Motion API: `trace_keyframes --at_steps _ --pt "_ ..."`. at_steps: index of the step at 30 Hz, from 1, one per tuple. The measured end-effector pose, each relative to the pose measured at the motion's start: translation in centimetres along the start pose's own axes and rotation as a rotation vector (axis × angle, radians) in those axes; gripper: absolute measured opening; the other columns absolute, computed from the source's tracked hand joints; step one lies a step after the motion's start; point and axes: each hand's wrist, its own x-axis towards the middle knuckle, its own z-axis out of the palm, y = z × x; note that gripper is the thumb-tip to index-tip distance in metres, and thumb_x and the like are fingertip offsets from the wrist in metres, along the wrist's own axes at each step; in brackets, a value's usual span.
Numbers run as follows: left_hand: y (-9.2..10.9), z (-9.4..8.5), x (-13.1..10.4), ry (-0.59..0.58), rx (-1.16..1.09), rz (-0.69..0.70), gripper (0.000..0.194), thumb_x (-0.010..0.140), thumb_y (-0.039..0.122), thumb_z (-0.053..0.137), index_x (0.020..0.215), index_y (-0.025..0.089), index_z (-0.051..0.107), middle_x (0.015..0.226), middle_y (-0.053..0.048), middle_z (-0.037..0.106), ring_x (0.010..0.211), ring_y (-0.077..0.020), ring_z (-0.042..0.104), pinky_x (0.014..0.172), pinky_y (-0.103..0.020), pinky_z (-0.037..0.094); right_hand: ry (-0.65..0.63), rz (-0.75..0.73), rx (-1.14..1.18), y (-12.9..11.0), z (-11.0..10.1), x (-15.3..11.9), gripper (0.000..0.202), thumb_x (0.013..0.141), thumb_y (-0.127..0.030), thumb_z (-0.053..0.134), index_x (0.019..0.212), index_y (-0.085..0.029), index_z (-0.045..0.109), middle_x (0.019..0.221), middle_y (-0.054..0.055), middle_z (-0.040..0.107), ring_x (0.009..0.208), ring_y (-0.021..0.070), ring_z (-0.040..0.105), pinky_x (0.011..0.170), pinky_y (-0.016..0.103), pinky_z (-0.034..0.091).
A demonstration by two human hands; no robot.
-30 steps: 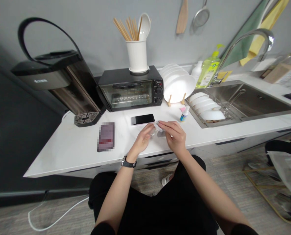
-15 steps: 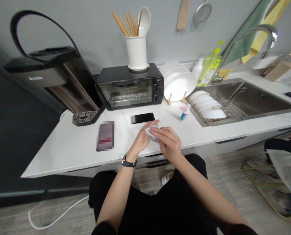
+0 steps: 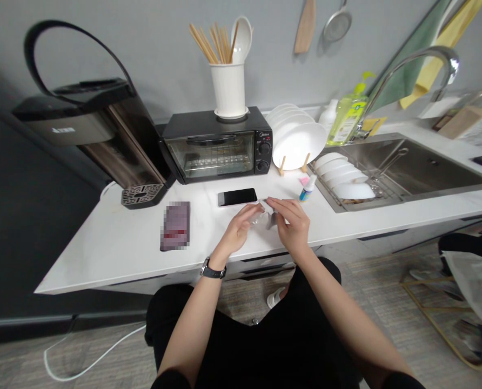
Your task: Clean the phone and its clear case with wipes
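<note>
My left hand [image 3: 238, 227], with a black watch [image 3: 213, 268] on its wrist, is closed on a small clear, shiny thing [image 3: 259, 218] whose kind I cannot make out. Facing it, my right hand [image 3: 294, 222] pinches a thin white cloth or tissue [image 3: 268, 206]. The fingertips of both hands almost meet over the counter. Just beyond them lies a phone [image 3: 236, 197] with a dark screen. A small spray bottle [image 3: 308, 189] with a blue label stands right of the phone. Left of my left hand is a blurred-out purple item [image 3: 175, 226].
A toaster oven [image 3: 219, 148] stands at the back, bearing a white holder [image 3: 228, 89] of chopsticks. To its left is a tall black-and-brown drink machine [image 3: 115, 129]. Plates [image 3: 300, 146] stand in a rack beside the sink [image 3: 423, 167]. The counter's front edge [image 3: 144, 274] runs under my wrists.
My hands have moved slightly apart, the right one shifting right with the white cloth. The clear thing in my left hand now shows between them.
</note>
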Motion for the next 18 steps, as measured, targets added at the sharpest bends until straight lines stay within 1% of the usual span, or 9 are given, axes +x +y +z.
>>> trace_keyframes --at_steps 3,5,9,13,15,18 --pt "0.0 0.0 -0.1 0.005 -0.009 0.001 0.088 0.098 0.08 0.026 0.145 0.018 0.066 0.145 -0.02 0.064 0.14 -0.0333 0.057 0.123 -0.052 0.041 0.023 0.048 0.035 -0.2 0.2 -0.3 0.047 0.102 -0.005 0.054 0.134 -0.032 0.073 0.123 0.006 0.08 0.107 0.0243 0.073 0.092 0.047 0.062" --pt "0.0 0.1 -0.1 0.002 -0.011 0.013 0.085 0.099 0.078 0.026 0.149 0.019 0.063 0.149 -0.02 0.062 0.142 -0.0327 0.055 0.124 -0.051 0.039 0.053 0.049 0.046 -0.9 0.5 -0.4 0.048 0.101 -0.005 0.054 0.134 -0.033 0.073 0.124 0.006 0.08 0.108 0.0243 0.073 0.092 0.047 0.062" --pt "-0.1 0.1 -0.1 0.004 -0.038 0.036 0.083 0.1 0.077 0.028 0.154 0.021 0.057 0.156 -0.018 0.056 0.147 -0.0321 0.051 0.127 -0.05 0.035 0.062 -0.032 0.08 -3.0 1.0 -0.7 0.049 0.101 -0.004 0.056 0.137 -0.033 0.072 0.124 0.007 0.08 0.106 0.024 0.074 0.088 0.045 0.063" --pt "0.2 0.2 -0.2 -0.002 -0.099 0.006 0.084 0.1 0.077 0.028 0.158 0.022 0.052 0.158 -0.017 0.055 0.142 -0.0311 0.056 0.124 -0.048 0.04 0.046 -0.112 0.114 -4.8 1.4 -1.1 0.05 0.1 -0.004 0.059 0.141 -0.031 0.069 0.121 0.009 0.081 0.104 0.024 0.075 0.084 0.043 0.065" --pt "0.4 0.3 -0.2 -0.006 -0.115 -0.005 0.082 0.1 0.076 0.03 0.159 0.023 0.051 0.159 -0.017 0.055 0.141 -0.0308 0.057 0.123 -0.048 0.041 0.039 -0.139 0.12 -5.0 1.4 -1.1 0.051 0.1 -0.004 0.06 0.143 -0.03 0.068 0.121 0.01 0.081 0.103 0.024 0.074 0.084 0.043 0.065" --pt "0.4 0.3 -0.2 0.003 -0.114 -0.009 0.082 0.1 0.076 0.032 0.158 0.022 0.053 0.158 -0.017 0.057 0.145 -0.0315 0.054 0.126 -0.049 0.038 0.014 -0.175 0.129 -4.7 1.1 -0.9 0.052 0.101 -0.005 0.06 0.146 -0.031 0.066 0.122 0.01 0.081 0.105 0.024 0.075 0.085 0.043 0.065"
